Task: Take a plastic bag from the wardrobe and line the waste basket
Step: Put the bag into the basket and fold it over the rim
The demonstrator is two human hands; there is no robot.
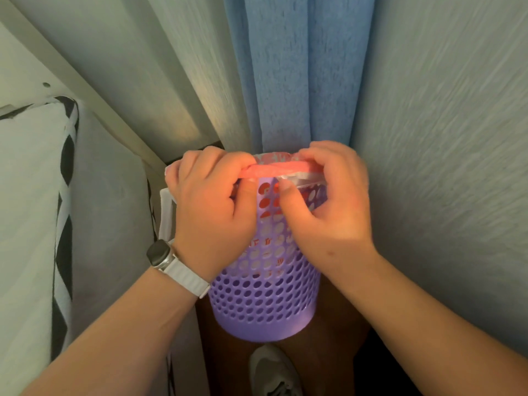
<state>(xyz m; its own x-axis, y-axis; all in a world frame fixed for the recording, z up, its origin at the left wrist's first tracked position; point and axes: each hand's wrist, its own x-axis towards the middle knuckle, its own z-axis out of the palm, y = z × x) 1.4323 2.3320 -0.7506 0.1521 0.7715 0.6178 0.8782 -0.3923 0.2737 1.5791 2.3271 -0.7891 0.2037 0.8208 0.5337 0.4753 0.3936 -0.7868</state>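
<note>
The purple waste basket (265, 304), perforated with round holes, stands upright on the floor (343, 335). The red-printed white plastic bag (281, 167) sits inside it, its pink edge bunched at the rim.

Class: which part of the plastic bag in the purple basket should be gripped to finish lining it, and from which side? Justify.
Pinch the pink-and-white plastic bag by its bunched top edge, from above, as the left hand and right hand do. That edge lies along the rim of the purple perforated plastic waste basket, so fingers curled over it should pull it down outside.
</note>
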